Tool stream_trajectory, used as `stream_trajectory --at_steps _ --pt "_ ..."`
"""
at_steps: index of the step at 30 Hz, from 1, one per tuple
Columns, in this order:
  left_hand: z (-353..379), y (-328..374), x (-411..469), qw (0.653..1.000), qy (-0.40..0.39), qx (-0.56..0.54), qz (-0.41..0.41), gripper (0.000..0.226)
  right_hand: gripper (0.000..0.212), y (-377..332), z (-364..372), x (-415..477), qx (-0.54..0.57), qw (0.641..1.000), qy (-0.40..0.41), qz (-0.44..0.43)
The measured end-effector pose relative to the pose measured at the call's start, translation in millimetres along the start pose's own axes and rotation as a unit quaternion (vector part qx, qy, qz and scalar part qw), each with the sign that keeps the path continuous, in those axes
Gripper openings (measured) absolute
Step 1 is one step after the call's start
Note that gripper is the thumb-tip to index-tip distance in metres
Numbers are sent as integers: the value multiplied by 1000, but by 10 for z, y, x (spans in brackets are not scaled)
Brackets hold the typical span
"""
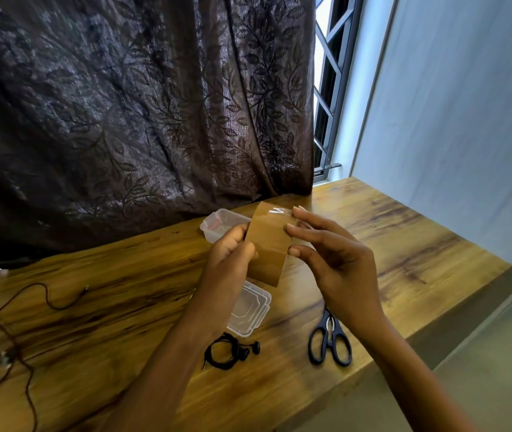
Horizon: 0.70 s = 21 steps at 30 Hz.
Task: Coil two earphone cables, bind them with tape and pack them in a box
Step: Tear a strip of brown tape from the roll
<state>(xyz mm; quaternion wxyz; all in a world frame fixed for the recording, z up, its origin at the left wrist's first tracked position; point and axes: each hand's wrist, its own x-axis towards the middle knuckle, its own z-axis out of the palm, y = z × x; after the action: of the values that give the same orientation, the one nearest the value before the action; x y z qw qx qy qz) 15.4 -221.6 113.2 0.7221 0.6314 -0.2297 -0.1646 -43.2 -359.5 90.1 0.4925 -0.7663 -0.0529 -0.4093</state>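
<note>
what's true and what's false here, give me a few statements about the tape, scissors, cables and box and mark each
1. The left hand and right hand both hold the tape. True.
2. The scissors are in the right hand. False: they lie on the table.
3. The black earphones lie coiled on the table. True.
4. The brown cable is coiled. False: it sprawls loose at the left.
5. The box is shut. False: its lid lies apart.
</note>
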Motion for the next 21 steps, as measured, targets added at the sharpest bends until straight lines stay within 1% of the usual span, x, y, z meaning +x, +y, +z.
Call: stream_trajectory --at_steps 6,7,10,15,18,21 --pt "-20 -8 18 1000 -11 -10 -8 31 30 -15 -6 11 19 1000 -1 14" --pt "-19 -4 16 1000 -7 -9 -7 27 30 -18 -6 10 20 1000 -1 13" --pt "-6 23 7 1000 16 -2 -7 29 30 -9 -8 1 18 1000 -4 7" --pt "27 56 11 998 51 19 -18 27 30 10 3 -22 12 1000 -6 -9" --pt "27 48 7 999 41 26 -11 23 28 2 9 -35 6 1000 -7 -12" --pt "29 45 -9 999 32 22 -12 24 27 -10 10 -38 3 1000 -3 -7"
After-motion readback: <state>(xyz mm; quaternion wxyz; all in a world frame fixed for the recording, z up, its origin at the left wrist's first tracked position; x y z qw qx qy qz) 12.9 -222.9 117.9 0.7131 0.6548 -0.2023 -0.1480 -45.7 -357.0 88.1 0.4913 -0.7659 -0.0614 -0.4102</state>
